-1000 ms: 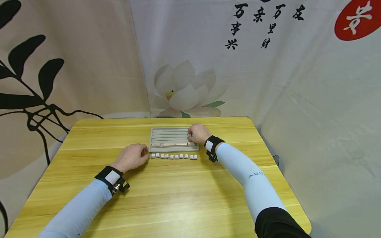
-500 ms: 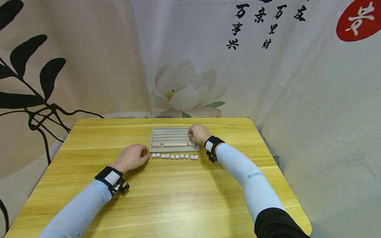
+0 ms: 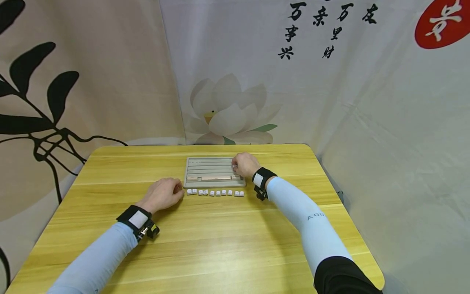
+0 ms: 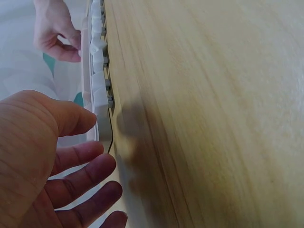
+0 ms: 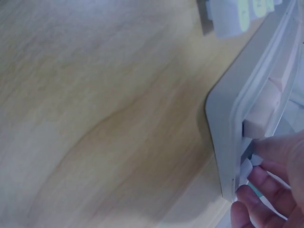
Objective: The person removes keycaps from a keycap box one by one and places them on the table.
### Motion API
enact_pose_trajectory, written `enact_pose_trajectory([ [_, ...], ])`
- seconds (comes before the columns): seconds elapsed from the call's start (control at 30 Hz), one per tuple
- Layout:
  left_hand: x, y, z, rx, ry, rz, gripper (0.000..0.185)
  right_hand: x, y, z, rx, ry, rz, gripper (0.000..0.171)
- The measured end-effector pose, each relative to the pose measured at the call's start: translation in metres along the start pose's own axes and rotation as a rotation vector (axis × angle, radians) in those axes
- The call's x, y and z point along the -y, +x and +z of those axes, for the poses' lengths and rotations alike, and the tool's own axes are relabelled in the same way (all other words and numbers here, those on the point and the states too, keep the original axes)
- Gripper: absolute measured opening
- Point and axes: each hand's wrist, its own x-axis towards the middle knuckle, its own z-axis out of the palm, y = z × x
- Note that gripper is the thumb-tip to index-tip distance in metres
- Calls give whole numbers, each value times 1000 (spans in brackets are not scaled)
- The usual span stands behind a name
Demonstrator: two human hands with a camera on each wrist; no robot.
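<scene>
Left hand (image 3: pixel 163 194) is resting on the wooden table (image 3: pixel 205 241) just left of the grey keycap tray (image 3: pixel 213 172), fingers loosely curled, gripping nothing. White keycaps (image 3: pixel 214 192) are lying in a row just before the tray. Right hand (image 3: pixel 245 165) is pinching a white keycap (image 3: pixel 234 166) at the tray's right end.

Pale blue sleeves (image 3: pixel 99 257), black wrist straps (image 3: pixel 136 219) with white patches, bare hands.
</scene>
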Motion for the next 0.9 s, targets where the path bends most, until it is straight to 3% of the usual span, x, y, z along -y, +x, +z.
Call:
enact_pose_trajectory([
  [0.37,3,-1,-2,-15,9,15,26,2,-3,-1,-42,-5,-28,17],
  [0.7,2,-1,2,13,5,5,24,11,-18,-16,-42,35,-18,23],
  [0.9,3,0,2,6,-1,4,23,11,-23,-18,-66,21,-65,21],
])
